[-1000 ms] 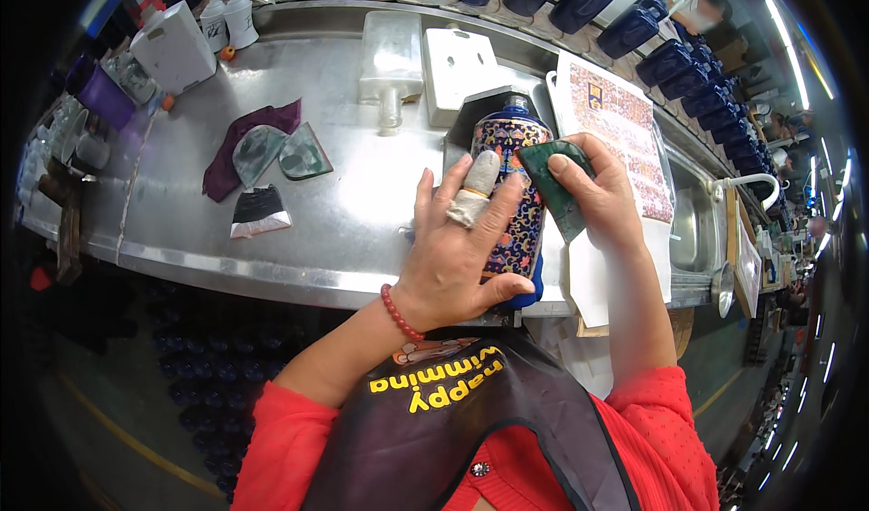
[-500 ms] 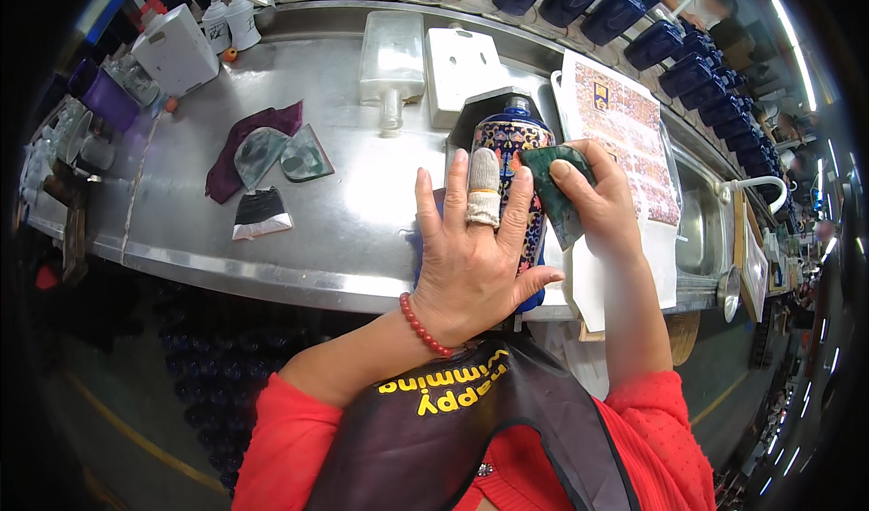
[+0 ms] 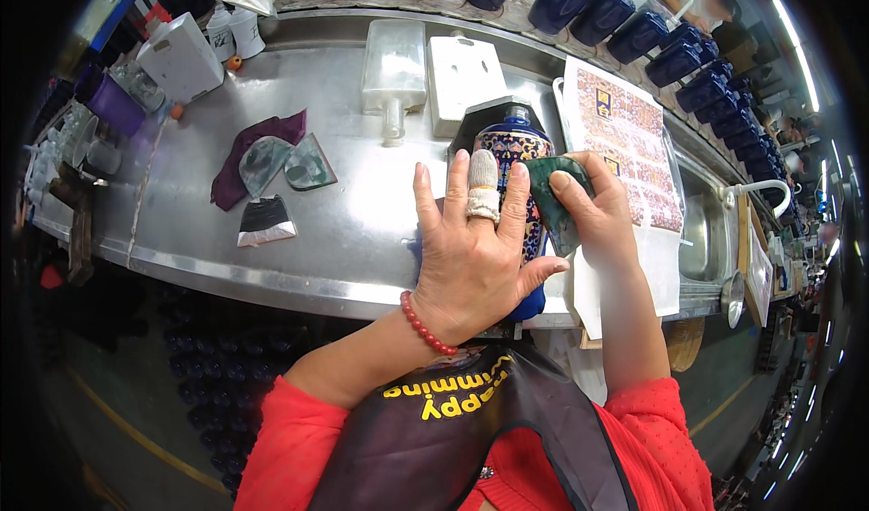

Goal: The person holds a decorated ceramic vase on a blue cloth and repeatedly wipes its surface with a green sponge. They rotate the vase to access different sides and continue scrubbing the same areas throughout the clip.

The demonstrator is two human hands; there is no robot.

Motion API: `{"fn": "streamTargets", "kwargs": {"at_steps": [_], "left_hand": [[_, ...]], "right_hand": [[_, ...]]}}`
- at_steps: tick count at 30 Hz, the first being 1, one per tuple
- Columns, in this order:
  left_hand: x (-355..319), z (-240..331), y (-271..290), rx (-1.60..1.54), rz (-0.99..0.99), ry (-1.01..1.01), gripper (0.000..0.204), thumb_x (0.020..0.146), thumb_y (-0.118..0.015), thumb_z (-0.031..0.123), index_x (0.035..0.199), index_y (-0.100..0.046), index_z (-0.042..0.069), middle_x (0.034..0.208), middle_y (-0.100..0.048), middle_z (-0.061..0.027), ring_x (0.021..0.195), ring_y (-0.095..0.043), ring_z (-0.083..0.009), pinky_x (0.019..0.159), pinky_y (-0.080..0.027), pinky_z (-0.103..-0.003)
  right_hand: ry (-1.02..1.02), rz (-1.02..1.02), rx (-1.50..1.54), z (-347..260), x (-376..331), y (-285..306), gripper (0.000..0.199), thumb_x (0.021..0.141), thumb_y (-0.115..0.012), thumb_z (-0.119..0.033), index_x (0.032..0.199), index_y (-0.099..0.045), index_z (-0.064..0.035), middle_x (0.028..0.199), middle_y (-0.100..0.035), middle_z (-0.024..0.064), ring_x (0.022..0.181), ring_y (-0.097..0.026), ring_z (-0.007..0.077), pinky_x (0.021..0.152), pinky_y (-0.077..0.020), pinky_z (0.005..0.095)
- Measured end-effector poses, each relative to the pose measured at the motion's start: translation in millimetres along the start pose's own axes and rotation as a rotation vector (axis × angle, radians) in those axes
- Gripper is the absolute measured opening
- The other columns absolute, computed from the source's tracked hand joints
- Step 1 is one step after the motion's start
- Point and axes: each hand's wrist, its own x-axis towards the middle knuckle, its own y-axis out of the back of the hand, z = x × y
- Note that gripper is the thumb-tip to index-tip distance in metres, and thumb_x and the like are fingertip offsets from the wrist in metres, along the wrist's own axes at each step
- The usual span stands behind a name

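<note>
The blue bottle [image 3: 512, 153], patterned in many colours, lies on the steel table [image 3: 299, 239] right of centre, neck pointing far. My left hand [image 3: 471, 257] rests flat on it, fingers spread wide. My right hand [image 3: 593, 208] pinches a green pad [image 3: 552, 194] against its right side, nearer me than before.

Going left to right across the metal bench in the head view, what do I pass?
Purple container → dark red cloth → two grey-green triangular pads → clear flat bottle → left hand on the patterned blue bottle → green sponge in the right hand → patterned decal sheet → sink.
</note>
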Motion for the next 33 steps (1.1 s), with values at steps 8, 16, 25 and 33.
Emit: {"fn": "streamTargets", "kwargs": {"at_steps": [8,16,25,33], "left_hand": [[10,-2,4,0.068,-0.038,0.003,0.088,0.090,-0.054,0.073,0.151,-0.052,0.011,0.104,-0.068,-0.0324,0.130,-0.047,-0.0560,0.113,-0.012,-0.076],[14,-12,-5,-0.118,-0.016,0.036,0.094,0.093,-0.059,0.064,0.153,-0.041,-0.006,0.114,-0.065,-0.0357,0.128,-0.048,-0.0590,0.111,-0.024,-0.073],[11,-35,-29,-0.747,-0.085,0.185,0.103,0.100,-0.055,0.061,0.156,-0.015,-0.015,0.135,-0.050,-0.0429,0.117,-0.058,-0.0547,0.099,-0.050,-0.050],[13,-35,-26,-0.606,-0.101,0.140,0.105,0.099,-0.055,0.063,0.156,-0.016,-0.016,0.141,-0.043,-0.0464,0.125,-0.053,-0.0571,0.105,-0.046,-0.052]], "right_hand": [[0.035,0.171,0.227,12,-4,8,0.018,0.101,-0.067,-0.012,0.116,-0.062,-0.0032,0.098,-0.066,0.0013,0.085,-0.061,0.0059,0.076,-0.0535,0.0222],[0.375,0.152,-0.512,15,-10,12,0.049,0.099,-0.058,0.002,0.147,-0.053,-0.0036,0.148,-0.055,0.0218,0.129,-0.060,0.0314,0.106,-0.0501,0.0380],[0.482,0.000,-0.804,18,-11,-9,0.062,0.103,-0.061,-0.031,0.154,-0.043,0.0018,0.150,-0.043,0.0329,0.131,-0.048,0.0460,0.112,-0.0391,0.0491],[0.479,-0.011,-0.885,10,-11,-13,0.064,0.100,-0.064,-0.026,0.154,-0.043,0.0005,0.147,-0.045,0.0336,0.129,-0.047,0.0487,0.111,-0.0390,0.0515]]}}
